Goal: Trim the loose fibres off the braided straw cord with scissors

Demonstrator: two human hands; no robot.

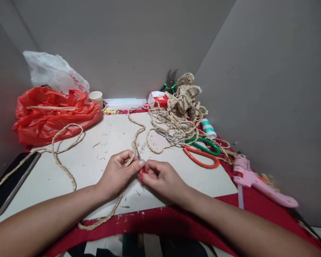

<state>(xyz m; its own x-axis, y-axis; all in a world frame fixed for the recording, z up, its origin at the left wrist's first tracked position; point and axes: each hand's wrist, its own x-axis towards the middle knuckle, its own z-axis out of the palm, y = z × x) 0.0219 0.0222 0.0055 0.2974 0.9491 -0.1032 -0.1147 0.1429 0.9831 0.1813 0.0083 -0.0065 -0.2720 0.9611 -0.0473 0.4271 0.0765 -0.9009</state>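
Over the white board, both hands meet near the middle of the view. My left hand (120, 173) pinches a braided straw cord (63, 167), which loops out to the left and also hangs down below the wrist. My right hand (163, 178) is closed on the red handle of a small pair of scissors (142, 175); the dark metal tip points up and away between the hands, beside the cord. Another stretch of cord (136, 134) runs from my left fingers toward the back. The fingers partly hide the small tool.
A red plastic bag (53, 121), a paper cup (96, 97) and a phone (13, 182) lie left. To the right are a cord heap (183, 107), large scissors (200, 157), a white-green bottle (208, 128) and a pink glue gun (270, 192). Straw scraps dot the white board (200, 182).
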